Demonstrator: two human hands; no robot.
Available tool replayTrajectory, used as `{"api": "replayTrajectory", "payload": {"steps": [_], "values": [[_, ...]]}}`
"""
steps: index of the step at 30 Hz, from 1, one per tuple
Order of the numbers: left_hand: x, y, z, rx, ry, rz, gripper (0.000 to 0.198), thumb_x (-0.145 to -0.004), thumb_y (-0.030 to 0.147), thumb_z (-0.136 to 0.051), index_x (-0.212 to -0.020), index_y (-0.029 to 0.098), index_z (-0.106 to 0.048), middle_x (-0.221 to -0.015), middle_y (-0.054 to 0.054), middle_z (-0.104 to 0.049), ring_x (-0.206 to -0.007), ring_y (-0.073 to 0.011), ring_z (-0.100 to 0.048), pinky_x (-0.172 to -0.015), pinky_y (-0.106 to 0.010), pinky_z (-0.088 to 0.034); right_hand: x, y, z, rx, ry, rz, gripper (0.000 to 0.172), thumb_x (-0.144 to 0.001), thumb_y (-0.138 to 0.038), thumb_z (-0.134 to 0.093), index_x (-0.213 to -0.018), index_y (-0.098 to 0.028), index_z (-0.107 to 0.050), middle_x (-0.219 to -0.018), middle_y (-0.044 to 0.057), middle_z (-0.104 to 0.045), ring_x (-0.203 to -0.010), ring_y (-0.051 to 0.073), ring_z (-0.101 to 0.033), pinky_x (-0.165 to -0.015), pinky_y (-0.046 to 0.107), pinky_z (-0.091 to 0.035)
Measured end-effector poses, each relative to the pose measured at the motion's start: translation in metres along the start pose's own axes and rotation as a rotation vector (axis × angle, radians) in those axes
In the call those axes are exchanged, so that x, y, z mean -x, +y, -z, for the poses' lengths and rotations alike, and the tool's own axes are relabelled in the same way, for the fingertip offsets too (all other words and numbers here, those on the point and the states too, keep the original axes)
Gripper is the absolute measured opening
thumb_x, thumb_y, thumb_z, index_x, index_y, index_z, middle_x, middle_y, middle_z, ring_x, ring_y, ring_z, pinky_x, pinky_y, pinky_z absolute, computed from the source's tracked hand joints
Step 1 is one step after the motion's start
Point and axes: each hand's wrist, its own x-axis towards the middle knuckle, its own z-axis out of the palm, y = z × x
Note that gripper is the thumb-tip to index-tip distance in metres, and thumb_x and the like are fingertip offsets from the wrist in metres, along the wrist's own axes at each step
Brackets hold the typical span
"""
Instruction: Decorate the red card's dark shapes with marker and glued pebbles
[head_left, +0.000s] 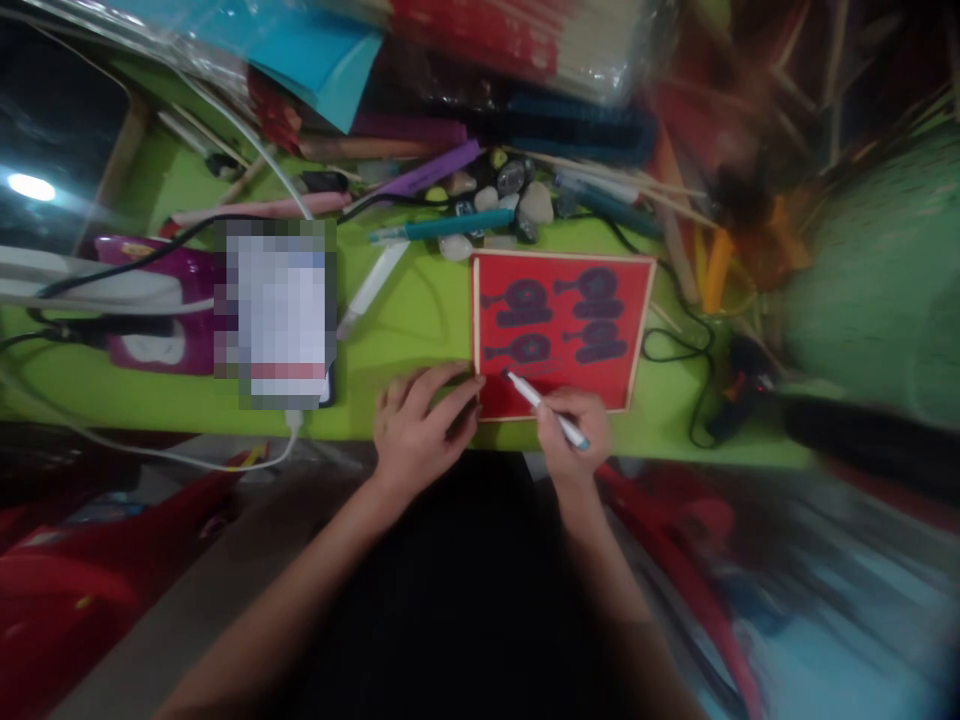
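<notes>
A red card (626, 330) with several dark painted shapes lies on the green table (405, 320). My right hand (574, 435) is closed round a white pen (544, 408) whose tip touches the card's lower left part. My left hand (420, 420) lies flat with fingers stretched out, its fingertips pressing on the card's lower left corner.
A phone (277, 310) on a white cable lies to the left, beside a magenta iron (150, 300). Pens, a teal marker (450, 227), pebbles (517, 200), sticks and paper crowd the table's back. A black glue gun (739, 400) and cord lie right of the card.
</notes>
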Motion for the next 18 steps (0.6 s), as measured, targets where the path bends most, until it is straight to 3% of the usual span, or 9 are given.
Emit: {"api": "replayTrajectory", "payload": {"steps": [18], "values": [[0.0011,-0.0011,-0.0003,0.011,-0.004,-0.004,0.044,-0.089,0.021,-0.077,-0.131,0.033,-0.069,-0.127,-0.004,-0.078,-0.106,-0.027,-0.068,-0.088,-0.042,-0.046,-0.0029,-0.0061,0.0013,-0.02,0.002,-0.041,0.007,-0.092,-0.019,-0.073,-0.097,-0.024,-0.071,-0.086,-0.001,-0.072,-0.074,0.015,-0.072,-0.065,0.029,-0.061]]}}
